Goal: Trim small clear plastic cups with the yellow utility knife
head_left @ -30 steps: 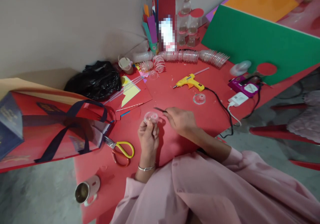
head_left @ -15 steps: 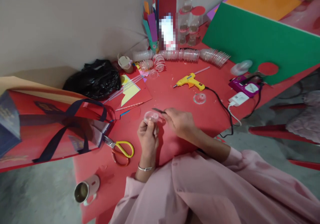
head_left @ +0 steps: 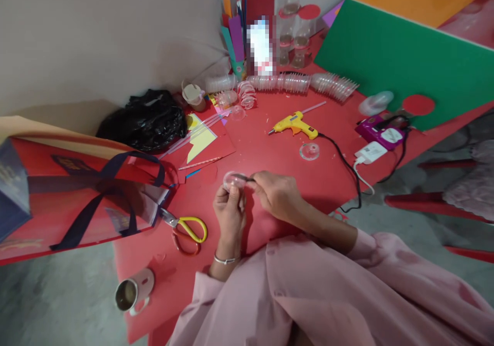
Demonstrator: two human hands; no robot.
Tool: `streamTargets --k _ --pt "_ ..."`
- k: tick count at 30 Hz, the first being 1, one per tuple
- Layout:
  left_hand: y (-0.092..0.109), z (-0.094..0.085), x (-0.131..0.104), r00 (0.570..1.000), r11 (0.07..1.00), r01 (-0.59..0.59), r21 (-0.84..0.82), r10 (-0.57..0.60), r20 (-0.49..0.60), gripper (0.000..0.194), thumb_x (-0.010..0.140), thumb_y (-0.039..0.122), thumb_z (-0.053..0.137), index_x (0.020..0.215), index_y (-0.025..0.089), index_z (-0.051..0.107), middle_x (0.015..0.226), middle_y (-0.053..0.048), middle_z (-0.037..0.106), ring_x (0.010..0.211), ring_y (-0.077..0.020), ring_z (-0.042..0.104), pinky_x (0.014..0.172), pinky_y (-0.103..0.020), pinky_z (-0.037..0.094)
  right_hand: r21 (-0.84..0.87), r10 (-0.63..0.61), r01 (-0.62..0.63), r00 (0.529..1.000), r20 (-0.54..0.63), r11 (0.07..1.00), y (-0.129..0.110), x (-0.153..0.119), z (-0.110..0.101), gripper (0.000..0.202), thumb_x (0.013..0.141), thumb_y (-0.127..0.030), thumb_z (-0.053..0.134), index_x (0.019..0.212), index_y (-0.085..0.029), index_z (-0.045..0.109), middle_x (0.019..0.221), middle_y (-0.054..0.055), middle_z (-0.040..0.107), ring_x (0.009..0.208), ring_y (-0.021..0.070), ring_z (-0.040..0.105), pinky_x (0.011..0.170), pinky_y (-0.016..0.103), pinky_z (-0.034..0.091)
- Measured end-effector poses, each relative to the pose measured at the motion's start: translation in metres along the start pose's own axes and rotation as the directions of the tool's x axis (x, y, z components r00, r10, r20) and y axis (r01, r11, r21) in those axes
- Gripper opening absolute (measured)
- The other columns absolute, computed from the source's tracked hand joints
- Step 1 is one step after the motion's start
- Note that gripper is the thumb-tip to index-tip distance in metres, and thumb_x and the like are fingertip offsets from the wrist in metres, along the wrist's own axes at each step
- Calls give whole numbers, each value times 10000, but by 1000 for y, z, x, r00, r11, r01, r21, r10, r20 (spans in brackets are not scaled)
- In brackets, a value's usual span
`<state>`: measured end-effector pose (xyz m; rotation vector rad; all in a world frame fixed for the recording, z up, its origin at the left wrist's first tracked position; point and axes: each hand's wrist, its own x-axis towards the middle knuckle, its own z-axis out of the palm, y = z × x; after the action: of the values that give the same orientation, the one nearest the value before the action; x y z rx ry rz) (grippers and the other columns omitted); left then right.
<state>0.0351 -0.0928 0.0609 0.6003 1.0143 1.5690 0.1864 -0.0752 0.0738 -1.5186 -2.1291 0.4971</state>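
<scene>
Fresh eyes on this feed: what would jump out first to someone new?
Probably the large green sheet slanting across the table's back right, then the yellow glue gun lying beyond the hands on the red table. Nearer, the left hand pinches a round clear plastic piece, and the right hand holds a thin dark tool against or over it.

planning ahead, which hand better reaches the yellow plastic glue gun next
Probably the right hand, nearer the glue gun though holding a thin dark tool; left hand holds a clear round plastic piece.
</scene>
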Motion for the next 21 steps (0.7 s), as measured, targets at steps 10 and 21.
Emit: streamTargets --k 10,21 --pt "-1 0 -1 1000 1000 14 -23 -14 12 393 785 405 884 736 159 582 509 80 453 379 -27 343 378 -152 261 -35 79 -80 997 -22 996 2 -2 3 389 1104 -424 359 1015 -195 661 898 63 736 741 168 635 609 298 284" --pt "1 -3 1 991 986 122 -114 -115 67 359 763 397 900 801 144 648 762 2 669 408 0 355 346 -129 244 -80 63 -67 997 -46 995 7 -1 7 377 1103 -406 365 1027 -190 664 916 78 739 764 177 641 615 296 284"
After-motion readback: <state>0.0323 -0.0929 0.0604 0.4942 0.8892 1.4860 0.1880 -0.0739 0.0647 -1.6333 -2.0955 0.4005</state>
